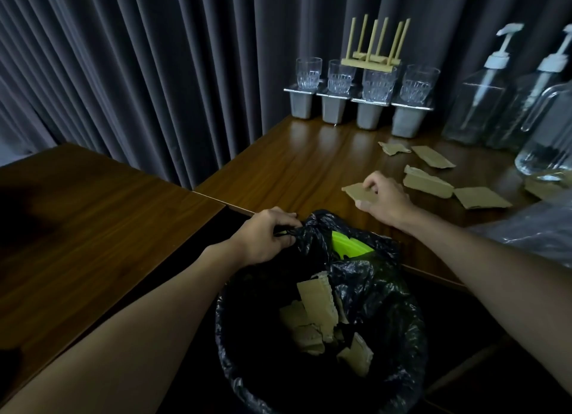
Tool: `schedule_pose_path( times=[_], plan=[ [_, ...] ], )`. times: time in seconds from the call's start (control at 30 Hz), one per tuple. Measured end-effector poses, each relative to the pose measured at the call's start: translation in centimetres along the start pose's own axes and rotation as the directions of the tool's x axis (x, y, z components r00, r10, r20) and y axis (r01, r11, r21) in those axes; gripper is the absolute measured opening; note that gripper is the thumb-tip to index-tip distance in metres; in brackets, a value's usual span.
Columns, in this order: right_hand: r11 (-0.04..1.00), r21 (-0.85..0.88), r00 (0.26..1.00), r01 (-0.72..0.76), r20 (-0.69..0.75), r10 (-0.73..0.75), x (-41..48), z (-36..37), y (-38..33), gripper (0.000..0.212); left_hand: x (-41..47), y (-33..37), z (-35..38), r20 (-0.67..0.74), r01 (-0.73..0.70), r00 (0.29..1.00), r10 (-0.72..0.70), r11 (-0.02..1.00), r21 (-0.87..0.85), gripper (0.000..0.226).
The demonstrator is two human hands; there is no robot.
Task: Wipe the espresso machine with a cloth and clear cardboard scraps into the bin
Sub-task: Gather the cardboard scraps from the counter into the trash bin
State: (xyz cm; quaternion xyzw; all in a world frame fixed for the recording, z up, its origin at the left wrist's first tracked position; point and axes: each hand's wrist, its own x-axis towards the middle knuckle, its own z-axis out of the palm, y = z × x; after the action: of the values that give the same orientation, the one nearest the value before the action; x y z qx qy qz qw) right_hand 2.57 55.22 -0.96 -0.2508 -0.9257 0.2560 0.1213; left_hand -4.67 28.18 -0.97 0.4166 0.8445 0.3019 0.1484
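A bin lined with a black bag (383, 314) stands below the table edge, with several cardboard scraps (315, 302) inside and a green rim part (346, 246) showing. My left hand (269, 234) grips the knotted edge of the bag at the bin's far side. My right hand (383, 197) lies on the wooden table (294, 166), fingers curled over a flat cardboard scrap (356, 192). More cardboard scraps (428, 183) lie to the right on the table. No espresso machine or cloth is in view.
Four glasses (371, 79) stand on metal holders at the back, with a small wooden rack (371, 54) on top. Clear pump bottles (483, 97) stand at the right. A second wooden table (77, 212) is on the left. Grey curtains (154, 57) hang behind.
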Motion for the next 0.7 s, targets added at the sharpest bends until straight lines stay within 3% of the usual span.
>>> schedule_pose_path(
  times=[0.1, 0.23, 0.43, 0.5, 0.57, 0.7],
  plan=[
    [0.966, 0.22, 0.989, -0.138, 0.09, 0.121, -0.5, -1.3, -0.3, 0.058, -0.2, 0.2, 0.2, -0.006, 0.01, 1.0, -0.01, 1.0, 0.0, 0.032],
    [0.919, 0.388, 0.996, -0.067, -0.032, 0.086, -1.9, -2.7, -0.7, 0.033, -0.1, 0.4, 0.3, -0.005, 0.017, 1.0, -0.017, 1.0, 0.013, 0.033],
    [0.804, 0.595, 0.996, 0.004, 0.074, -0.059, -5.4, -4.7, -2.5, 0.025, -0.3, 1.3, 0.6, -0.007, 0.023, 1.0, -0.023, 1.0, 0.006, 0.034],
    [0.788, 0.616, 0.963, -0.016, 0.22, -0.153, -6.5, -5.3, -3.2, 0.024, -0.3, 1.5, 0.5, 0.003, 0.027, 1.0, -0.027, 1.0, 0.011, 0.035],
    [0.842, 0.54, 0.911, 0.022, 0.335, -0.239, -7.0, -5.6, -3.3, 0.018, -0.2, 1.8, 0.5, 0.008, 0.022, 1.0, -0.022, 0.999, 0.028, 0.035],
    [0.878, 0.473, 0.978, 0.071, 0.14, -0.155, -5.8, -5.7, -1.2, 0.023, -0.2, 2.4, 0.6, 0.009, 0.01, 1.0, -0.011, 0.999, 0.034, 0.034]
  ],
)
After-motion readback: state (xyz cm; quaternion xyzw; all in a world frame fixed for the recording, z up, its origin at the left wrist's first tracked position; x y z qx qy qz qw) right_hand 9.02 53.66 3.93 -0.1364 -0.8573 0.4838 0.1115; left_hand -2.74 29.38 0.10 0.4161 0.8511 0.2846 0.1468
